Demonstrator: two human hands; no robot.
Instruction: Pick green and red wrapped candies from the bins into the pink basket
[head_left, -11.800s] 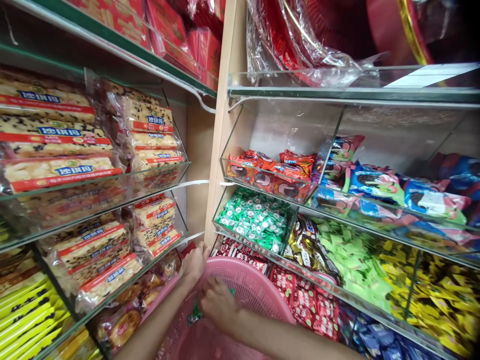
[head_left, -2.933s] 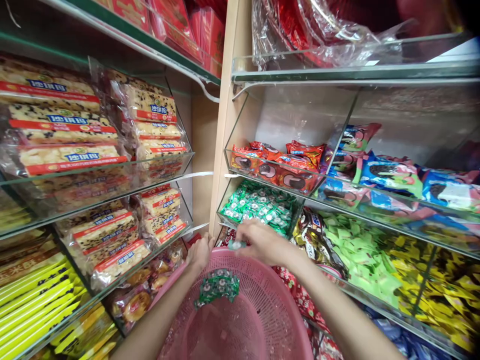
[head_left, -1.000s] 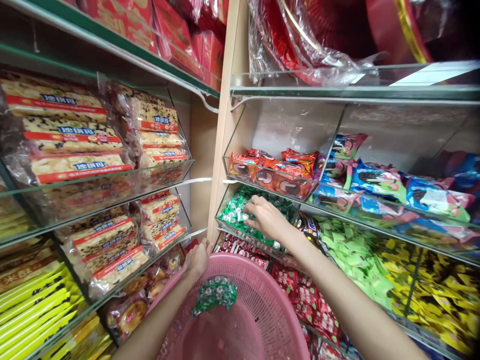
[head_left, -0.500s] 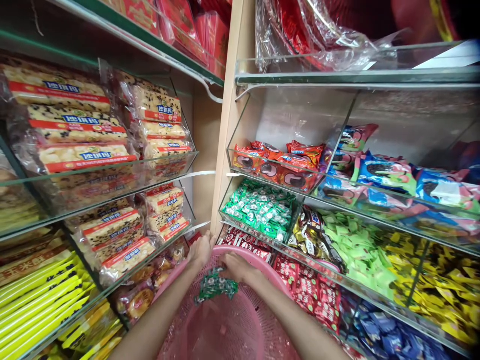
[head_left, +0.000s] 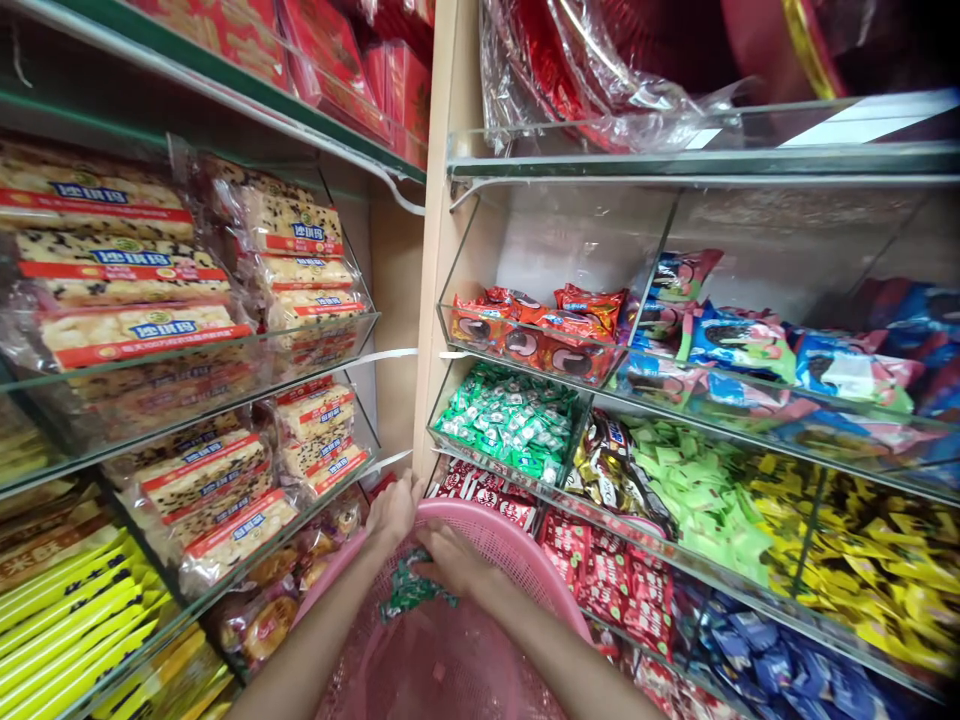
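A pink perforated plastic basket (head_left: 551, 575) sits low in front of me. My left hand (head_left: 394, 512) is at its far left rim, with the fingers curled there; the fingertips are partly hidden. My right hand (head_left: 452, 560) reaches inside the basket, its fingers bent down onto a small pile of green-wrapped candies (head_left: 412, 590). The fingertips are hidden among these candies. Similar green-wrapped candies (head_left: 510, 415) fill a clear shelf bin just beyond the basket.
Packaged sesame pastry bars (head_left: 150, 330) stack on the left glass shelves. To the right are red snack packs (head_left: 555, 335), light-green candies (head_left: 694, 480), yellow candies (head_left: 870, 570) and blue packets (head_left: 787, 650). A wooden post (head_left: 431, 300) divides the shelves; glass edges border the basket.
The shelves have shifted left in view as the camera turned slightly right. My right hand has closed further over the green candies, and fewer of them show.
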